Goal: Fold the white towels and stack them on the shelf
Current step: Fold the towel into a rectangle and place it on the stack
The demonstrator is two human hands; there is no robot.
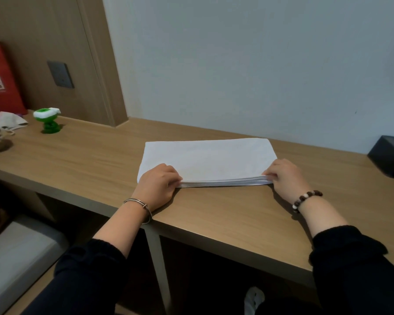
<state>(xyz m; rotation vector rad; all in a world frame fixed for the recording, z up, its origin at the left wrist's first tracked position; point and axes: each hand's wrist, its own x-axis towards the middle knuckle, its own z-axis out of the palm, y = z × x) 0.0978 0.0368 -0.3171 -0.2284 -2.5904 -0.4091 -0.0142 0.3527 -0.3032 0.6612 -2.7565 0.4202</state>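
A white folded towel (207, 159) lies flat on the long light-brown wooden desk (96, 160), close to the pale wall, its layered edges facing the person and its long side running left to right. The person stands at the desk's front edge, both arms in dark sleeves reaching forward.

The left hand (157, 183) sits on the towel's near left corner, its fingers curled down over the stacked edge and gripping it. The right hand (285, 176) is at the near right corner, fingertips bent inward and pinching the layers there. Both hands rest low, against the desktop.

A thin silver metal bangle (139, 209) circles the left wrist, and a bracelet of dark brown and white beads (306, 199) the right.

Far off at the left end of the desk stand a red paper bag with a white logo (0, 80), a crumpled white face mask (12, 123) and a small green-and-white plastic toy (48, 120), all well apart from the towel. A black box (390, 158) sits at the right end by the wall. A dark grey switch plate (60, 74) is set in the wooden wall panel.
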